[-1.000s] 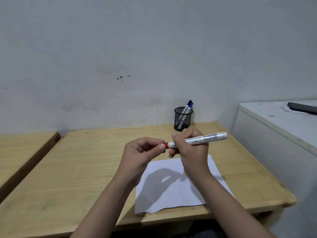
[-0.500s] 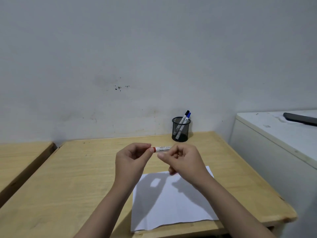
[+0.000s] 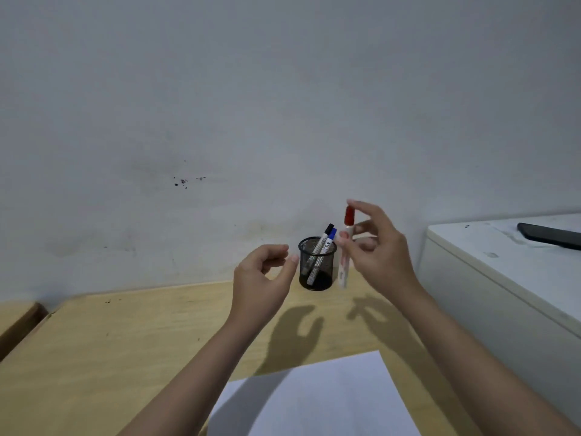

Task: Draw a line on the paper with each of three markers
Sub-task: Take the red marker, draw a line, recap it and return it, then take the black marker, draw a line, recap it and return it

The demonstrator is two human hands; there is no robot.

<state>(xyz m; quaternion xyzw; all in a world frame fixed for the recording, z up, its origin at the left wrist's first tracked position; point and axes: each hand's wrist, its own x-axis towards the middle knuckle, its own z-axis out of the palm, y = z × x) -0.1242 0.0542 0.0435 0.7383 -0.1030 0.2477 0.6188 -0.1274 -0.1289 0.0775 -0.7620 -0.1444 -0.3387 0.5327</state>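
My right hand [image 3: 379,253] holds a white marker with a red cap [image 3: 345,250] upright, cap up, just right of a black mesh pen cup [image 3: 317,264]. Inside the cup lean a black-capped marker [image 3: 325,236] and a blue-capped marker [image 3: 330,239]. My left hand [image 3: 261,278] hovers left of the cup with curled, parted fingers and nothing in it. A white sheet of paper [image 3: 314,401] lies on the wooden desk [image 3: 125,341] near the front edge, below both hands.
A white cabinet [image 3: 503,278] stands at the right with a dark phone [image 3: 550,236] on top. A second wooden desk [image 3: 15,319] adjoins at the left. A grey wall runs behind the desk.
Both hands moved away from the paper toward the cup. My left hand let go of the red marker. My right hand turned it upright, cap on top.
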